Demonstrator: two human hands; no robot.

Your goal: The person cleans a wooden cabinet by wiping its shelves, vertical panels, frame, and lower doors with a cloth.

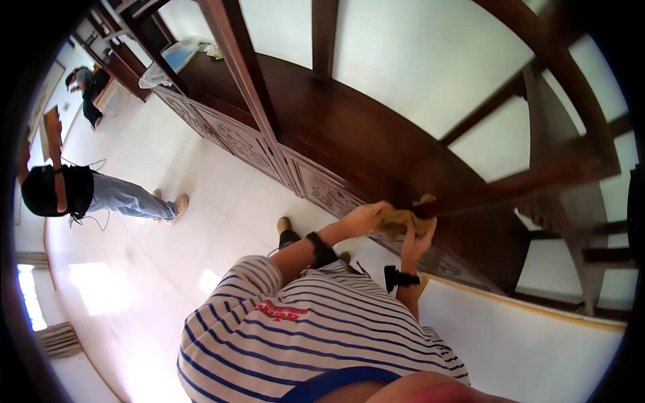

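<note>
Left hand (365, 219): pinching brown cloth (398, 223) | Right hand (418, 244): fingers closed on same cloth | Cloth: bunched at end of dark wooden post (497, 193), by brown shelf (376, 138)

We get bright light from a window (28, 295) across the floor (222, 191) from the dark wooden shelving (363, 131). White glare patches the floor between the two. Behind the shelving, the wall (403, 54) washes out; lens distortion bows the shelving itself, its near bar (531, 181) blurs, and black surrounds our round view.
</note>
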